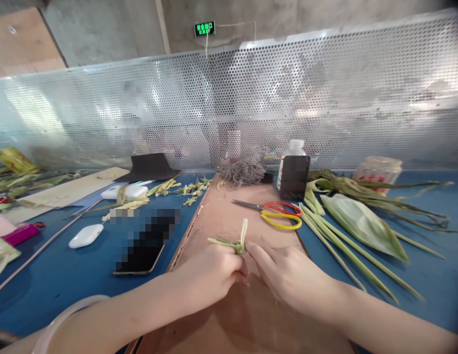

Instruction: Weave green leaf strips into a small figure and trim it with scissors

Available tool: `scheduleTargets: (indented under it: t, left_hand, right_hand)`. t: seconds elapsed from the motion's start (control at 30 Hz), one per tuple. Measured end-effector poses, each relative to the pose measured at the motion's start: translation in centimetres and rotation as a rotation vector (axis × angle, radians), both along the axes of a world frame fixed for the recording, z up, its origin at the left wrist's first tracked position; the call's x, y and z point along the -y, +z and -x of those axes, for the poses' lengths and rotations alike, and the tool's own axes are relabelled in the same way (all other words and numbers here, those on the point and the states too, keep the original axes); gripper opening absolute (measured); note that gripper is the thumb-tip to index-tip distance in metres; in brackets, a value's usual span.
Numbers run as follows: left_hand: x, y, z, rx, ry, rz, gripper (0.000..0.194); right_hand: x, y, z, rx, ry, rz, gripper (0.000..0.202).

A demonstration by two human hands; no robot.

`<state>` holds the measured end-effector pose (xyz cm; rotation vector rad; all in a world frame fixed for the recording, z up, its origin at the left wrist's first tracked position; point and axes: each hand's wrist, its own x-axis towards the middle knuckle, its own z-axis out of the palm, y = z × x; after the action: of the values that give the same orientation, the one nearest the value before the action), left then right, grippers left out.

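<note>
Over the brown board [199, 223], my left hand [214, 273] is closed on a small knotted piece of green leaf [239, 246], its pale strip sticking upward and thinner ends pointing left. My right hand [288, 270] meets it from the right, fingers pressed together, with fingertips touching the right side of the leaf piece. Scissors [282, 214] with red and yellow handles lie just beyond the hands.
A phone [140, 255] and white case [86, 236] lie left on the blue table [77, 270]. Grey cord [243, 173], a bottle with a black device [294, 177] and a jar [378, 174] stand behind. Long leaves [365, 221] spread right. A perforated metal screen [177, 108] runs behind.
</note>
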<state>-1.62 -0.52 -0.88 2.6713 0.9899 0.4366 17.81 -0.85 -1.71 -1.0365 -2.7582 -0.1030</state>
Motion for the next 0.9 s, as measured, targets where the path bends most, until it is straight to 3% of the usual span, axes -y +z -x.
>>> scheduleTargets:
  t: [0.37, 0.5, 0.6, 0.73, 0.83, 0.9]
  left_hand:
    - [0.0, 0.3, -0.2, 0.04, -0.007, 0.04, 0.019]
    - [0.1, 0.7, -0.3, 0.093, 0.014, 0.118, 0.021]
    - [0.2, 1.4, -0.5, 0.227, 0.044, 0.345, 0.021]
    - [0.1, 2.1, -0.3, 0.486, 0.133, 0.733, 0.006]
    - [-0.5, 2.2, 0.0, 0.762, 0.229, 0.852, 0.013]
    - [-1.2, 2.0, 0.2, 0.964, 0.227, 0.896, 0.017]
  right_hand:
    - [0.3, 0.7, 0.1, 0.05, -0.029, 0.106, 0.021]
    - [0.4, 0.7, 0.1, -0.048, -0.043, 0.142, 0.019]
    - [0.5, 0.6, 0.3, -0.205, -0.097, 0.236, 0.014]
    - [0.1, 0.3, 0.6, -0.593, -0.168, 0.331, 0.023]
    - [-0.7, 0.4, 0.6, -0.878, -0.178, 0.459, 0.023]
    - [-1.2, 0.5, 0.5, -1.03, -0.229, 0.672, 0.021]
